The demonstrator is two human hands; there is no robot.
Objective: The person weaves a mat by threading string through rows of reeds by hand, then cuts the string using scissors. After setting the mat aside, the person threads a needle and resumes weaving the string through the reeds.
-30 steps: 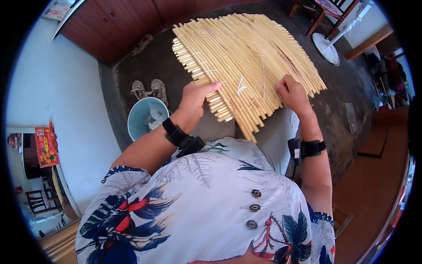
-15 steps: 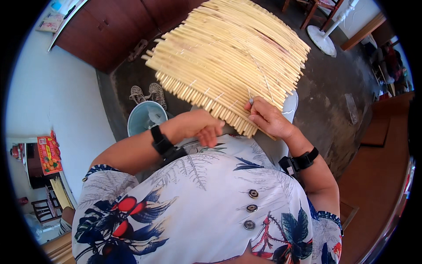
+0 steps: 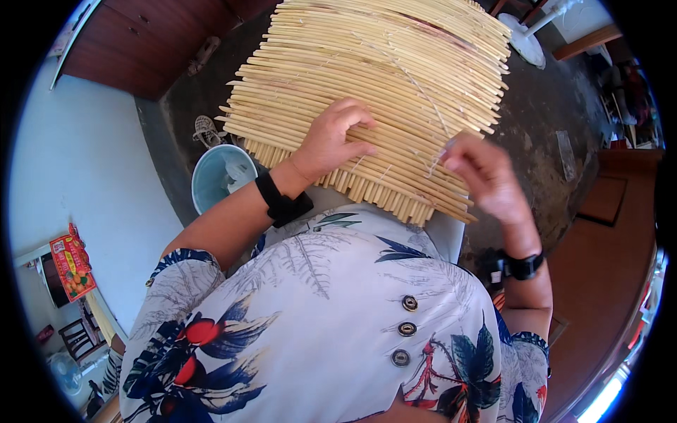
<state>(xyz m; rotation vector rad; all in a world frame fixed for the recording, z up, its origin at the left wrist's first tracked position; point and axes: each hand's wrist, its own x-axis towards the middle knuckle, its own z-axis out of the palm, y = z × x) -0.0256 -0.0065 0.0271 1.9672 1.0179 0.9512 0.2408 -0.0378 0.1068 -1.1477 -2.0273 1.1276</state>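
A mat of pale bamboo sticks point(image 3: 374, 92) bound side by side with thin string fills the upper middle and lies close in front of me. My left hand point(image 3: 331, 141) rests flat on its near part, fingers curled over the sticks. My right hand point(image 3: 483, 176) hovers at the mat's near right edge, thumb and finger pinched on a thin string point(image 3: 441, 151). Both wrists wear black bands.
A light blue bucket point(image 3: 215, 180) stands on the dark floor at the left, with a pair of shoes point(image 3: 206, 129) beyond it. A white fan base point(image 3: 525, 42) is at the upper right. Brown wooden cabinets point(image 3: 141, 49) line the upper left.
The mat has come nearer and turned so its sticks run more crosswise. My left hand moved back onto the mat; my right hand shifted right along the near edge.
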